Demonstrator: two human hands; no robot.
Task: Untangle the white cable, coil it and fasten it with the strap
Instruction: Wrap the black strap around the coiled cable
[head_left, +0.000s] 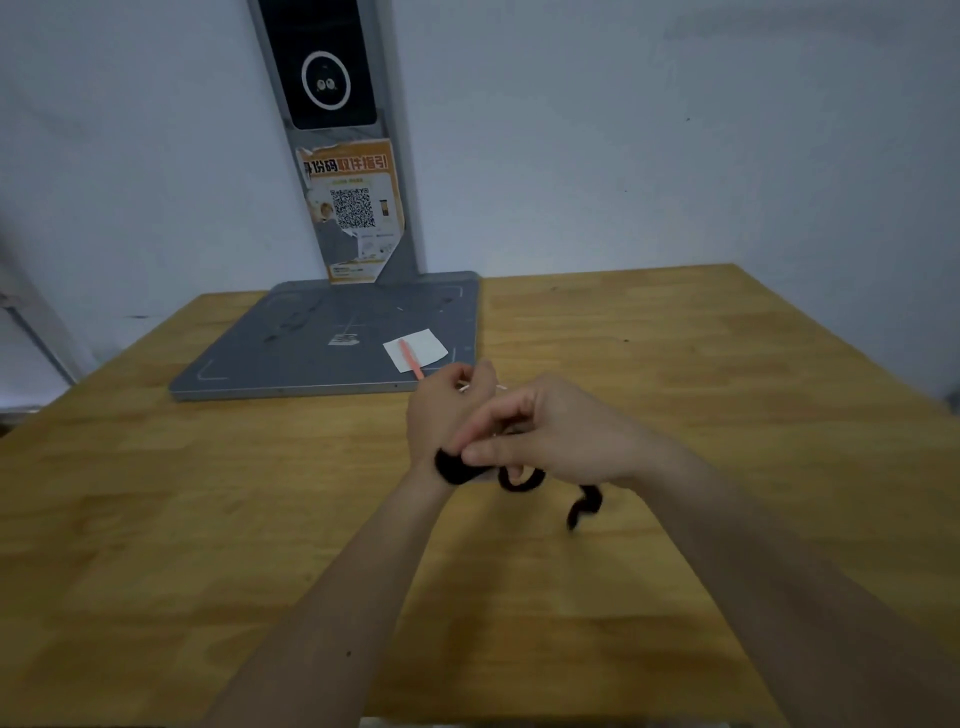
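Note:
My left hand (444, 405) is raised over the wooden table (208, 519), fingers curled round the white cable (464, 386), of which only thin bits show past the fingers. A black fuzzy strap (452, 467) wraps around the bundle near my left wrist. Its loose end (584, 506) curls down to the right. My right hand (540, 441) pinches the strap right beside the left hand. Most of the cable is hidden inside my left fist.
A grey stand (332, 343) with a flat base and an upright post bearing an orange QR sticker stands at the back left. On its base lie a white paper slip (418, 349) and a pink stick (410, 358). A white wall rises behind the table.

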